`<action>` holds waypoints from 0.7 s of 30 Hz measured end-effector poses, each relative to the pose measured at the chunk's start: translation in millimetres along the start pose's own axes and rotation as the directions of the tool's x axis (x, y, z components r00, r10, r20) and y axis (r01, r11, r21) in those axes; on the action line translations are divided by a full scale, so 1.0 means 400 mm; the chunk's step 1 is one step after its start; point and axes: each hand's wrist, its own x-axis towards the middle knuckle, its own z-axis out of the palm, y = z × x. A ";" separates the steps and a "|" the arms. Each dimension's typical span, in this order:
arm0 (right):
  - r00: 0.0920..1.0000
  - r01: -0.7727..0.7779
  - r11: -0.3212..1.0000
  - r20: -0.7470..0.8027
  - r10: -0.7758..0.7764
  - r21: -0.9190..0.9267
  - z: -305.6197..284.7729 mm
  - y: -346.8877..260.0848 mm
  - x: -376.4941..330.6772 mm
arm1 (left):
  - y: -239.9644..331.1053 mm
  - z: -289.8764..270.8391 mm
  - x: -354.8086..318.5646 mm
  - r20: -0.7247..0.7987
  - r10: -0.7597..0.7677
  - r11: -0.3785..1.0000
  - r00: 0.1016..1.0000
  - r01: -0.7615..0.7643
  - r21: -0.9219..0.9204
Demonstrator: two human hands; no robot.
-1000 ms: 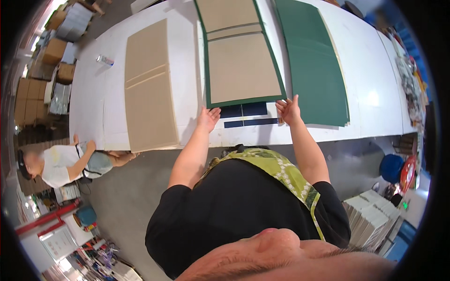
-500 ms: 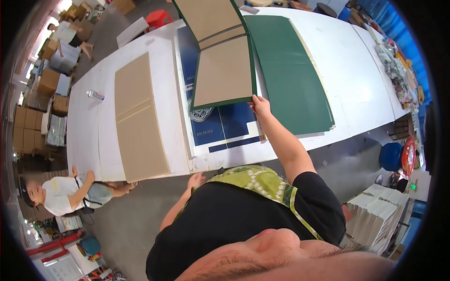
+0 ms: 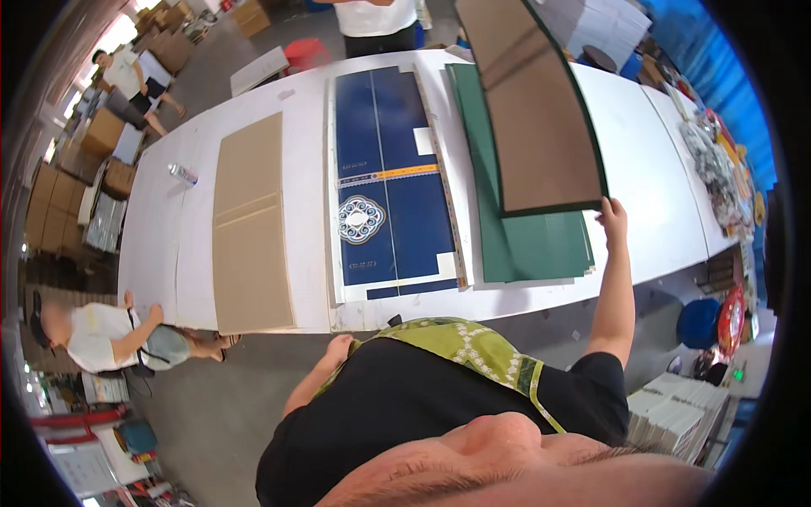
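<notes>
My right hand (image 3: 614,215) grips the near right corner of a large brown board with a dark green border (image 3: 532,110), lifted and tilted above a stack of green sheets (image 3: 532,245). My left hand (image 3: 337,347) hangs down in front of the table's near edge, holding nothing; its fingers look loosely curled. A dark blue printed sheet (image 3: 389,186) with a white ornament lies uncovered on the long white table (image 3: 659,211). A plain brown cardboard panel (image 3: 249,228) rests to the left of it.
A small bottle (image 3: 182,174) lies on the table's left part. One person crouches on the floor at lower left (image 3: 101,334); another stands at the far side (image 3: 376,21). Cardboard boxes (image 3: 101,135) stand at left, white stacks (image 3: 676,414) at lower right.
The green-bordered board was lifted off the blue sheet and swung right over the green stack, held by my right hand. My left hand let go and dropped below the table edge.
</notes>
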 end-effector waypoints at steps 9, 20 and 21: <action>0.968 -0.200 0.970 -0.126 0.217 0.136 -0.103 0.169 0.079 | 0.340 -0.054 -0.076 0.089 -0.069 0.974 0.994 0.086 -0.210; 0.712 -0.697 0.636 0.215 0.669 0.331 -0.188 0.566 -0.034 | 0.273 0.070 -0.141 0.163 -0.187 0.970 0.969 0.208 -0.128; 0.698 -0.710 0.612 0.234 0.677 0.348 -0.171 0.620 -0.064 | 0.316 0.057 -0.163 0.142 -0.175 0.978 0.974 0.189 -0.089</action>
